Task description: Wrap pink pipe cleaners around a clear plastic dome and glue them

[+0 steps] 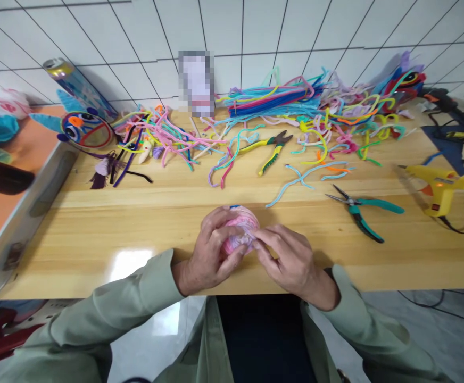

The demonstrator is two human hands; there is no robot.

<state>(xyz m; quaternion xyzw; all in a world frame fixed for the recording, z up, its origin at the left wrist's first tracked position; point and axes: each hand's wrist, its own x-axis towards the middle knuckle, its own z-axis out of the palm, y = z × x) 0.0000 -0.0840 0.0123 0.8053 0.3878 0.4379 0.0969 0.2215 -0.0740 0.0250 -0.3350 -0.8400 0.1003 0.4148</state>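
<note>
A rounded pink and lavender piece of coiled pipe cleaners is held just above the front of the wooden table. My left hand wraps round its left side, with the thumb along the lower edge. At its right edge, the thumb and forefinger of my right hand pinch the lavender part; exactly what lies between those fingertips is hidden. A small blue spot shows on the piece's far rim. Beyond my hands lie pale blue pipe cleaners and, to the right, teal-handled needle-nose pliers.
Yellow-and-green cutting pliers lie at mid-table. Bundled pipe cleaners and a pink tangle line the wall. A yellow glue gun with a cord sits far right. Left are a can, a fish-like craft and a tray.
</note>
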